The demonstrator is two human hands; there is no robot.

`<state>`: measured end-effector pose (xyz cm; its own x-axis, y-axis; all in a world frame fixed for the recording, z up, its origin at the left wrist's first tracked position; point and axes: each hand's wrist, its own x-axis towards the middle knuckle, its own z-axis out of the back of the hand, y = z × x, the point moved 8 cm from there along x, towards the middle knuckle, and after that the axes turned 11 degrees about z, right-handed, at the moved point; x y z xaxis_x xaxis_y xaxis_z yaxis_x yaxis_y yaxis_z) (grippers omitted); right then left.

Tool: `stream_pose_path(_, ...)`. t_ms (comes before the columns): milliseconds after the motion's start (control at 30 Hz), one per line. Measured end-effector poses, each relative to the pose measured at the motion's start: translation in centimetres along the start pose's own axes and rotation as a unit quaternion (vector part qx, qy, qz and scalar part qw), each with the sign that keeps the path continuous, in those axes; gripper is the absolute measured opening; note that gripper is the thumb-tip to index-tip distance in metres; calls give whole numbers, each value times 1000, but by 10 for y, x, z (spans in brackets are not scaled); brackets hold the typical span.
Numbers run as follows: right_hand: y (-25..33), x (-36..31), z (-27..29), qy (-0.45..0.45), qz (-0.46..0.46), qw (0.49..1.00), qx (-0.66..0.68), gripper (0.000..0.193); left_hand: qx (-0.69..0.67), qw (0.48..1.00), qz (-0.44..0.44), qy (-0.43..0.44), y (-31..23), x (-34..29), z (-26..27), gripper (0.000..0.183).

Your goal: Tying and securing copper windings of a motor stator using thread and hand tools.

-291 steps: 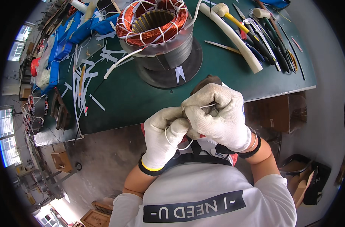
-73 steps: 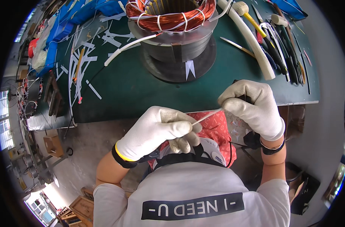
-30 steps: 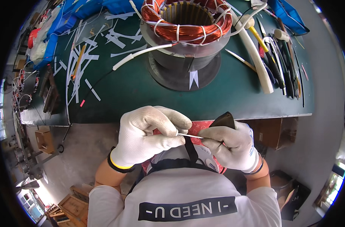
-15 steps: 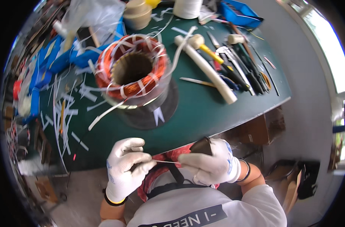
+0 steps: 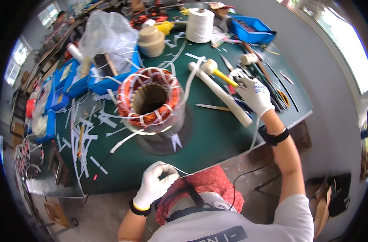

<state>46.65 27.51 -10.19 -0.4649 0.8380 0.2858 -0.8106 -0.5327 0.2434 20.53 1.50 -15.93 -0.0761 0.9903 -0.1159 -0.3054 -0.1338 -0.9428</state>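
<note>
My left hand, in a white glove, is closed in a pinch on a thin white cord near the table's front edge. My right hand, also gloved, reaches over the tools with curled fingers by the black grip of a yellow-handled mallet; what lies in those fingers is hidden. A pale strip hangs below that hand toward the table edge. Ahead of my left hand stands a motor stator with orange copper windings laced with white ties; white sleeved leads stick out from it.
A white tube and a pointed blade lie right of the stator. Loose white strips cover the left side. Behind are blue bins, a white cord spool and stacked beige rolls.
My right hand has moved away from my left hand, forward and right to the tools. My left hand still pinches the cord. The view has shifted, showing more of the far table.
</note>
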Motion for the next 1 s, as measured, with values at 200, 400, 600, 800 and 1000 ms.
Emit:
stream_pose_path(200, -31, 16, -36, 77, 24, 995, -54, 31, 26, 997, -61, -38, 2, -5, 2, 14)
stream_pose_path(400, -55, 23, -39, 8, 9, 995, -97, 28, 35, 995, -76, -47, 3, -7, 5, 15)
stream_pose_path(600, -40, 44, -40, 9, 0, 993, -115, 28, 36, 995, -71, -66, 7, -5, 4, 15)
stream_pose_path(800, -13, 71, -80, 160, 46, 970, -177, 29, 54, 992, -92, -67, 1, -22, 2, 13)
stream_pose_path(1000, -35, 68, -61, 125, 51, 990, -29, 31, 136, 986, -79, -55, 34, -89, -6, 9)
